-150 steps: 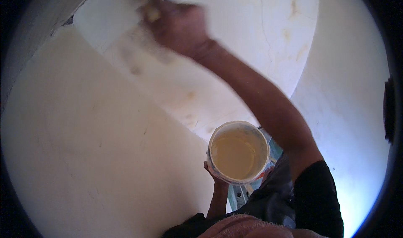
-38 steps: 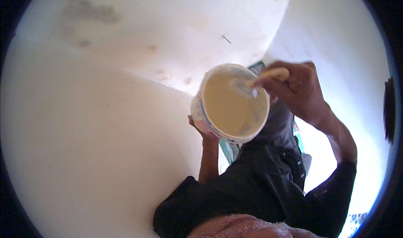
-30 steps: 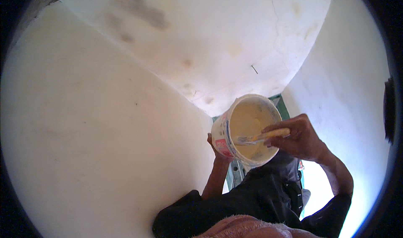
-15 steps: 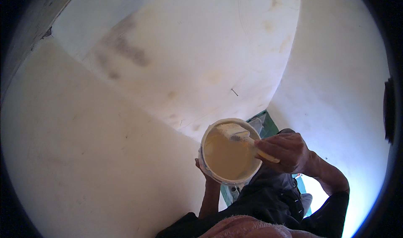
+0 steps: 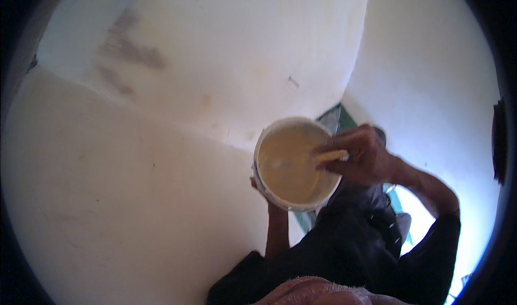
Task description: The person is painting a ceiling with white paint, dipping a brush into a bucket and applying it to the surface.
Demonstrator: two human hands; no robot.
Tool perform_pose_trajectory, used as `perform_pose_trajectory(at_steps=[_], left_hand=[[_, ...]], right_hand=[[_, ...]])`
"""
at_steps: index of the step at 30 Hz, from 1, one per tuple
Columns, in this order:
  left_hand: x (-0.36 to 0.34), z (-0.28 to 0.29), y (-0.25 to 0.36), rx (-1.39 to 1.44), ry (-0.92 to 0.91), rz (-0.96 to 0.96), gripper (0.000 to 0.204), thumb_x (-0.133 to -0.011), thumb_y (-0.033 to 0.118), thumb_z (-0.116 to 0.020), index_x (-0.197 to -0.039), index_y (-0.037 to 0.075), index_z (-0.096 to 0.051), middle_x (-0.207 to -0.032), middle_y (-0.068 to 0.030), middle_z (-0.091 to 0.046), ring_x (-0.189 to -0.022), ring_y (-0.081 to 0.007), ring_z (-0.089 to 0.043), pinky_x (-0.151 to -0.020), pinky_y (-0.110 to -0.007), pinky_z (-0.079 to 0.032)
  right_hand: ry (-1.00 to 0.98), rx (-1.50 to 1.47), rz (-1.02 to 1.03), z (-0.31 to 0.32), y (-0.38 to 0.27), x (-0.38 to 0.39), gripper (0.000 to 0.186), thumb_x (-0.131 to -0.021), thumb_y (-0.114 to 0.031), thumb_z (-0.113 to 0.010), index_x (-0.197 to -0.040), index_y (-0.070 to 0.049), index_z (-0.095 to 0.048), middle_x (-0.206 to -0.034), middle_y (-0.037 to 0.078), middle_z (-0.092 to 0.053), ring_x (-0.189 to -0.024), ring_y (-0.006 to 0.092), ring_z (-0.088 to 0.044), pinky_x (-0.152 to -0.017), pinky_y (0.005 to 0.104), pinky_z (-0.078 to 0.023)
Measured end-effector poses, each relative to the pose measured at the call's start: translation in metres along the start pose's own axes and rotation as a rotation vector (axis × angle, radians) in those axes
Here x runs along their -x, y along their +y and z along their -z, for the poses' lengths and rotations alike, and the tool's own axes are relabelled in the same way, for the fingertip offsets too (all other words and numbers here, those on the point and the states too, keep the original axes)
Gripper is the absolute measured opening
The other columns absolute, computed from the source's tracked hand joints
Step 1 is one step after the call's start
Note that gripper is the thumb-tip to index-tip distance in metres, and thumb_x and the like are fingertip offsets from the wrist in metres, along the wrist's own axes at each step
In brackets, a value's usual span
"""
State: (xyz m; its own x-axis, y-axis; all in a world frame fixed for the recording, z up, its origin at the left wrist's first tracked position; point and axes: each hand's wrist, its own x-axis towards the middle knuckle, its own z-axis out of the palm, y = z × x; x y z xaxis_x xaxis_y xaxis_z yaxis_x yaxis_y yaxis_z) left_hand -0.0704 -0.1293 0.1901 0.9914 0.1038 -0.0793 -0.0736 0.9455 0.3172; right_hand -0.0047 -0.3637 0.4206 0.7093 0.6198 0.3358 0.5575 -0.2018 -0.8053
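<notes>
Well, from my remote seat I am looking past the dark clothing [image 5: 334,251] at the lower edge to both hands working at one bucket. The left hand [image 5: 257,185] is holding the pale, round bucket [image 5: 272,198] from its left and underside; I am seeing a thumb or finger curling against the outer wall, while the bucket is hiding the others. The bucket itself is standing out in front of the body, above the dark trousers [image 5: 358,208], its mouth facing me and showing a creamy tan liquid [image 5: 285,167]. The right hand [image 5: 361,157] is reaching in over the right rim, its thumb and fingers pinching a yellowish handle [image 5: 335,156]; blur is keeping me from telling the shape of the tool's far end. Beyond the bucket, a green surface [image 5: 347,122] is showing by the corner. Farther off, pale walls are spreading out: the left wall [image 5: 134,208], the right wall [image 5: 425,73], and between them a stretch [image 5: 231,41] bearing a dark stain [image 5: 134,52] and a small nail [image 5: 293,82] that is sticking out.
</notes>
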Motion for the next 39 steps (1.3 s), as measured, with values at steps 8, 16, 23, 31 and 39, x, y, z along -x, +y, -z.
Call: perform_pose_trajectory(at_steps=[8,16,23,31,39], left_hand=[[0.000,0.006,0.008,-0.089,-0.007,0.043,0.090,-0.087,0.076,-0.045,-0.151,0.014,-0.039,-0.151,-0.0141,-0.044,-0.135,-0.0331,-0.047,-0.108,-0.054,-0.044],[0.005,0.002,0.009,-0.109,0.004,0.051,0.090,-0.086,0.076,-0.045,-0.151,0.013,-0.039,-0.151,-0.0143,-0.045,-0.135,-0.0334,-0.047,-0.108,-0.054,-0.044],[0.005,-0.003,0.003,-0.099,-0.010,0.015,0.090,-0.086,0.076,-0.045,-0.151,0.013,-0.038,-0.151,-0.0144,-0.045,-0.135,-0.0337,-0.048,-0.108,-0.054,-0.044],[0.009,0.003,0.004,-0.004,0.010,0.004,0.090,-0.086,0.075,-0.046,-0.151,0.013,-0.038,-0.150,-0.0146,-0.046,-0.134,-0.0340,-0.048,-0.108,-0.054,-0.044],[0.014,-0.002,0.002,0.047,0.020,-0.050,0.092,-0.085,0.076,-0.047,-0.152,0.013,-0.037,-0.150,-0.0150,-0.046,-0.135,-0.0349,-0.047,-0.108,-0.056,-0.044]], right_hand=[[0.171,0.442,0.481,0.006,0.009,0.013,0.028,-0.083,-0.011,-0.076,-0.104,0.006,-0.069,-0.089,0.019,-0.072,-0.070,0.0266,-0.073,-0.058,0.0361,-0.060],[0.101,-0.178,-0.061,0.014,-0.016,0.034,0.018,-0.089,-0.009,-0.072,-0.099,0.007,-0.070,-0.083,0.019,-0.073,-0.063,0.0185,-0.071,-0.061,0.0285,-0.060],[0.104,-0.231,-0.088,0.000,-0.005,0.034,0.020,-0.092,-0.010,-0.070,-0.105,0.005,-0.071,-0.081,0.018,-0.073,-0.071,0.0191,-0.074,-0.063,0.0293,-0.061],[0.408,-0.319,-0.022,0.024,-0.030,0.003,0.024,-0.090,-0.001,-0.062,-0.108,0.014,-0.068,-0.096,0.025,-0.072,-0.084,0.0291,-0.074,-0.074,0.0376,-0.063],[0.422,-0.610,0.288,0.004,-0.060,-0.148,0.035,-0.102,-0.015,-0.055,-0.120,0.013,-0.062,-0.112,0.023,-0.069,-0.097,0.0310,-0.072,-0.094,0.0447,-0.057]])
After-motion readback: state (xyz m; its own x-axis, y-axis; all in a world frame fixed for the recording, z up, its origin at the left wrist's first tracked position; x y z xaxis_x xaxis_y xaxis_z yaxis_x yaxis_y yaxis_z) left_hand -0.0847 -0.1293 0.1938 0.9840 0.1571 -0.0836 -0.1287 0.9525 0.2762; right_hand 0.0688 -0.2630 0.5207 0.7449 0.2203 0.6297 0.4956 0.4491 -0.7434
